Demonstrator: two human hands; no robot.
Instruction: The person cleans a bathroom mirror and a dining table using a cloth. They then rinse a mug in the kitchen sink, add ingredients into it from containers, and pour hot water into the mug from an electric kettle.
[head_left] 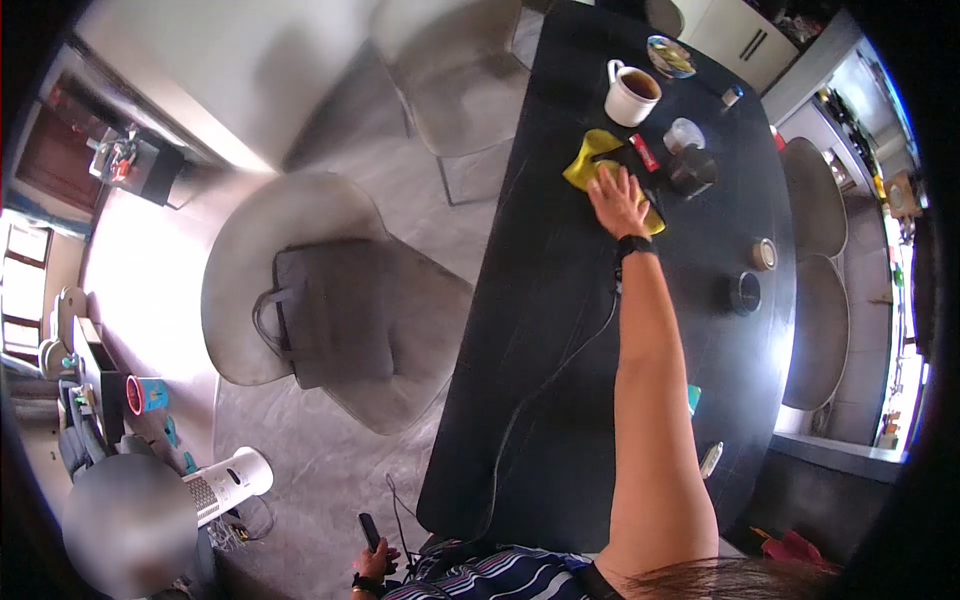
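My right hand [619, 202] lies flat with its fingers stretched over a yellow cloth [591, 152] on the black table. Part of the cloth sticks out beyond the fingertips and part shows beside the wrist. Just right of the hand are a dark round container [692, 171], a small red packet [643, 153] and a clear plastic cup [684, 135]. At the bottom edge, off the table, my left hand [376, 562] is closed around a slim dark phone-like object [369, 531]; its exact kind is unclear.
A white mug [632, 96] of dark liquid stands near the far end of the table [540, 420]. A black cable [520, 410] crosses the tabletop. Left of it is a chair [300, 200] bearing a grey bag [340, 310]. Another person [130, 525] is at lower left.
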